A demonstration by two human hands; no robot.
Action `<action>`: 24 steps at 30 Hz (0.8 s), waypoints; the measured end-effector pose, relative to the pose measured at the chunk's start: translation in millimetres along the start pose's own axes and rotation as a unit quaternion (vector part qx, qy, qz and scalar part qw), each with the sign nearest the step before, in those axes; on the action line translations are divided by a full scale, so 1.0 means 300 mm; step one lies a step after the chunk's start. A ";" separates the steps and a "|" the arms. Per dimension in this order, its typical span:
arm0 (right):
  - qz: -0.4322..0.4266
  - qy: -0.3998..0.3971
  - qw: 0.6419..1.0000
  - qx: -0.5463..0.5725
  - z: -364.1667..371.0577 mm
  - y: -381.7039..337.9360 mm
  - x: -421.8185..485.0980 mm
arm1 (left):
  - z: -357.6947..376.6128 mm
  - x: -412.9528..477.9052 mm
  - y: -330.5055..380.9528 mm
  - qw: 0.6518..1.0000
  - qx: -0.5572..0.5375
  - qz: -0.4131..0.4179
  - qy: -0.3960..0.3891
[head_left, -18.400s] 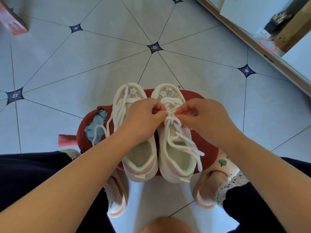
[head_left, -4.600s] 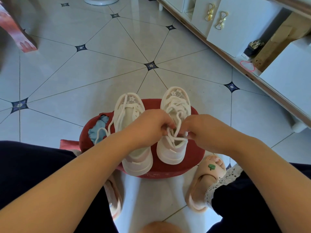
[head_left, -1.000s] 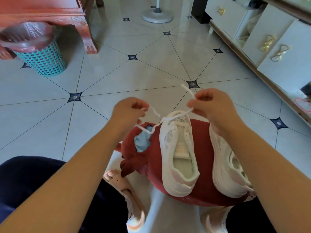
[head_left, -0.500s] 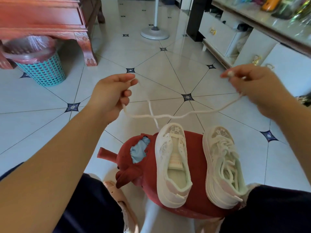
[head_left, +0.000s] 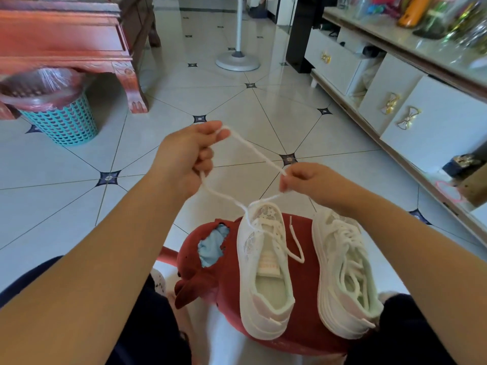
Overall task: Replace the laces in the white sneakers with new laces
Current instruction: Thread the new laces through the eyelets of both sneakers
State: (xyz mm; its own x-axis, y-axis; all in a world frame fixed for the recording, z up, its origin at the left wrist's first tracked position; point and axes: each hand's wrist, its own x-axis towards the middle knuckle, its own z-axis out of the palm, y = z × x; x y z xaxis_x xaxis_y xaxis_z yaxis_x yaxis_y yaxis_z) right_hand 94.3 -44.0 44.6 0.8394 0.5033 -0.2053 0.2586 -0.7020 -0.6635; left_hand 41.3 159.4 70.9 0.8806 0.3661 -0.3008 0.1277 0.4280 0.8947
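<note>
2 bare forearms reach forward from the lower corners. The left hand (head_left: 184, 159) is held higher, fingers curled, thumb and forefinger pinching a lace (head_left: 254, 150). The right hand (head_left: 313, 184), lower, pinches the same lace, its back upward.

Tiled home living room (head_left: 263, 106), cabinet (head_left: 434, 127)

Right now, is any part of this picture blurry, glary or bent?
Head view: table and jars at the edges are blurred; the floor glares by the fan base; the wide lens bows the cabinet; shoes are sharp.
</note>
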 end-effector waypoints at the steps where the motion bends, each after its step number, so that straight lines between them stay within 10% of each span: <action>1: 0.016 -0.002 1.000 -0.023 -0.017 0.019 -0.008 | -0.023 0.017 -0.002 0.998 -0.039 -0.026 0.048; 4: 0.033 0.027 0.999 0.030 -0.057 0.031 -0.016 | -0.043 0.039 -0.035 0.992 -0.056 -0.037 0.106; 7: -0.019 0.033 0.978 0.205 -0.057 -0.043 -0.024 | 0.005 -0.002 -0.081 0.992 0.124 0.017 -0.021; 11: -0.069 0.022 0.916 0.396 -0.037 -0.132 -0.037 | 0.084 -0.065 -0.158 0.872 0.419 0.085 -0.240; 17: -0.042 0.058 0.881 0.467 -0.030 -0.128 -0.025 | 0.102 -0.065 -0.137 0.892 0.386 0.107 -0.209; 24: -0.051 0.017 0.767 0.640 -0.007 -0.181 -0.019 | 0.131 -0.065 -0.194 0.835 0.478 0.126 -0.241</action>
State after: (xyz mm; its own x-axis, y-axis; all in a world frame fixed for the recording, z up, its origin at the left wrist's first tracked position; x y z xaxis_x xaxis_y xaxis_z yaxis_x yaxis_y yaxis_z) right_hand 76.4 -9.7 83.4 0.8633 0.4947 -0.1002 -0.3384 0.4200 -0.8421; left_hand 34.7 95.0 37.7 0.9864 -0.1295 -0.1011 0.0128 -0.5525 0.8334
